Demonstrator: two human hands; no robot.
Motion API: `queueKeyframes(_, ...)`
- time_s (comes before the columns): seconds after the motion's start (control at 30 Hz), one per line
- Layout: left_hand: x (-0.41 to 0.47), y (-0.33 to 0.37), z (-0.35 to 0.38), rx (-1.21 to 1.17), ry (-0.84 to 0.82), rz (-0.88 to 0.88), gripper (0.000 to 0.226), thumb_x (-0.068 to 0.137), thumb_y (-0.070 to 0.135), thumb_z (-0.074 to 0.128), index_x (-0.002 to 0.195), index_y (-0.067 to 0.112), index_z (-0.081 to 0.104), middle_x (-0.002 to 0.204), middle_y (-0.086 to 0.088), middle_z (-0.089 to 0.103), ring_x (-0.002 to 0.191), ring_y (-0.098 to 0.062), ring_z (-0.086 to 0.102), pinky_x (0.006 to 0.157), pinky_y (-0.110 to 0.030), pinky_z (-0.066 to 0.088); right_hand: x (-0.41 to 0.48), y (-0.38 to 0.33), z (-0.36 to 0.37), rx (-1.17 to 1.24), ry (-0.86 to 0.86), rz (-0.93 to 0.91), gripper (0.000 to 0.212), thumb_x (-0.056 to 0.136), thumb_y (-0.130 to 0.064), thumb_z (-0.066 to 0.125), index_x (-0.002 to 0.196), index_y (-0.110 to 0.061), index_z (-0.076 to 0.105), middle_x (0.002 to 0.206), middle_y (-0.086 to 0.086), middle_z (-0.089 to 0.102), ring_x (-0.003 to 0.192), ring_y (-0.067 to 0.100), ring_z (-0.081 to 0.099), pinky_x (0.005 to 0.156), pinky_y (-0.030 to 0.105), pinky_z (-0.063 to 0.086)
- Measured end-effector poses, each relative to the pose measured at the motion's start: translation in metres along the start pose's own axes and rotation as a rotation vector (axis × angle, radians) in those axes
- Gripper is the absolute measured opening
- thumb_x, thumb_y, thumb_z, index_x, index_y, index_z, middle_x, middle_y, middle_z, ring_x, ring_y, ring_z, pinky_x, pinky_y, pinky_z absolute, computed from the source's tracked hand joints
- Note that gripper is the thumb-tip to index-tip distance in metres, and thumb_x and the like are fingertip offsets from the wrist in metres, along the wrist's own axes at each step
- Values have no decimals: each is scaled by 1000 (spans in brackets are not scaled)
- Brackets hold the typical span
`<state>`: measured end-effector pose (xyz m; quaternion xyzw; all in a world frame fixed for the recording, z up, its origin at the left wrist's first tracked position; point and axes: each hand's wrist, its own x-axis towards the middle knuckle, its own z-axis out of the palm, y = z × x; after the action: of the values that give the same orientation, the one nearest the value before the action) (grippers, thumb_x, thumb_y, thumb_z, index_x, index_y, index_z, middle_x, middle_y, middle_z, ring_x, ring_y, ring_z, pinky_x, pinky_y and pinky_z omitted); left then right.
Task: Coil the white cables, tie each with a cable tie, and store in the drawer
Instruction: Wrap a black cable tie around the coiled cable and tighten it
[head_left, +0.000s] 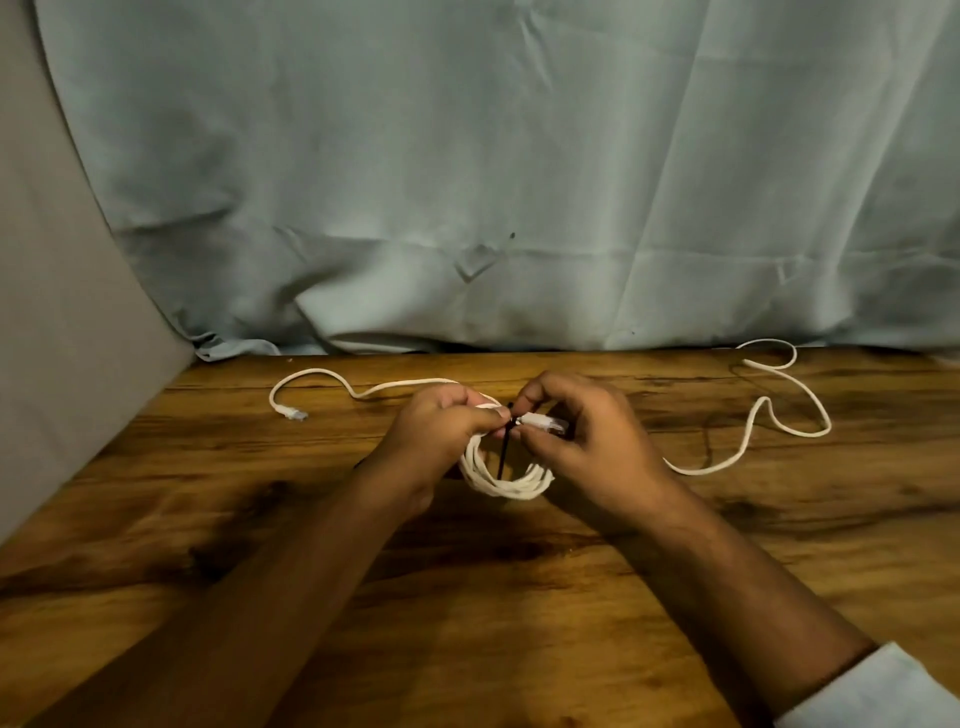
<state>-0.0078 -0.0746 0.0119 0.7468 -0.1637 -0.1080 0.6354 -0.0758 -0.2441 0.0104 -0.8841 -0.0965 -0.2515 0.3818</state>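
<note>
Right forearm (727, 571): bare from the wrist down to a pale, white-looking sleeve cuff (883, 691) in the lower right corner of the frame. The cuff is of plain, smooth cloth. Left forearm (291, 561): bare over its whole visible length. Left grip (436, 436) and right grip (587, 441): bare.

I get one view only: a wide-angle head camera, looking forward and down across the table (493, 613), close above the left hand (441, 431) and right hand (587, 447), facing the cloth backdrop (467, 156).
</note>
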Motion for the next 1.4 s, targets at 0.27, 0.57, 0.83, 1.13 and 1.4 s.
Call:
queueKeyframes(0.27,4,-6,0,18,11,-26,8,84,1,70,80,6,74,81,-17,76,76,-25,69,77,-38,55,-3,-11,1,-317,-171,-106,32,85,-21,77,106,-34,56,112,-16,49,99,7,52,77,31,48)
queueKeyframes(0.57,8,-10,-2,-102,44,-93,10,82,-2,71,91,-1,75,90,-22,77,81,-29,71,82,-40,59,1,-8,7,-585,-179,-462,18,90,-27,68,106,-29,76,99,-7,65,96,20,54,73,36,45)
queueKeyframes(0.83,4,-22,4,-129,84,123,15,96,14,67,105,12,79,98,-6,80,98,-23,75,89,-39,59,0,-4,4,-300,-44,-322,13,92,-15,69,99,-24,76,89,-10,66,93,11,56,74,35,48)
queueKeyframes(1.13,0,-19,7,69,92,398,16,98,20,66,105,29,76,96,8,79,93,-10,74,88,-41,61,2,-9,5,622,137,133,8,91,2,71,88,9,68,90,31,71,80,28,66,76,38,57)
queueKeyframes(1.4,-5,-12,0,89,-10,427,26,91,15,75,116,22,74,102,7,79,97,-11,74,92,-43,60,3,-11,4,1056,218,313,4,86,6,73,89,5,71,83,23,71,73,29,67,79,41,58)
